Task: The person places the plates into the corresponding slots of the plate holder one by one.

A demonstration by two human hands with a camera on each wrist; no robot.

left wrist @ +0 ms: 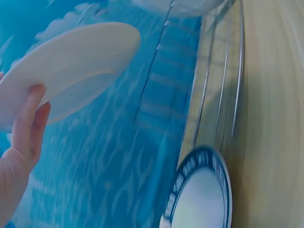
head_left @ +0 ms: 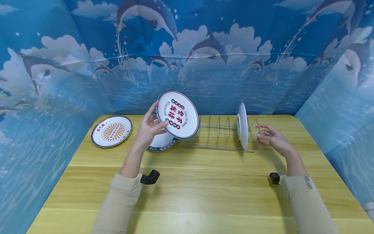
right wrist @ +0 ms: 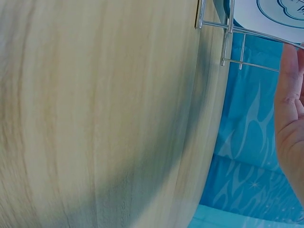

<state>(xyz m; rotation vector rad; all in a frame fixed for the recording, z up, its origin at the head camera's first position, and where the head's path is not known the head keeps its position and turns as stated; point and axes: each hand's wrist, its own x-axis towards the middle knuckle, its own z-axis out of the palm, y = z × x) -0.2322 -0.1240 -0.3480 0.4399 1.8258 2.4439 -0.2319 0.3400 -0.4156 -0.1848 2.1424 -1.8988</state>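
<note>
My left hand (head_left: 147, 129) grips the left rim of a round white plate (head_left: 188, 112) with a blue edge and red characters. The thumb is on its face and the fingers are behind; the left wrist view shows its plain underside (left wrist: 80, 57). This plate is tilted in the air by the left end of a wire dish rack (head_left: 216, 148). At the rack's right end, my right hand (head_left: 273, 139) holds the end wire with curled fingers (right wrist: 289, 71). One white plate (head_left: 243, 126) stands upright in the rack near that hand.
A plate with an orange sunburst (head_left: 112, 131) lies flat at the table's left. Another plate with a dark patterned rim (head_left: 162, 143) lies partly hidden below the held one. A blue dolphin-print curtain (head_left: 204, 84) hangs behind the wooden table (head_left: 204, 195).
</note>
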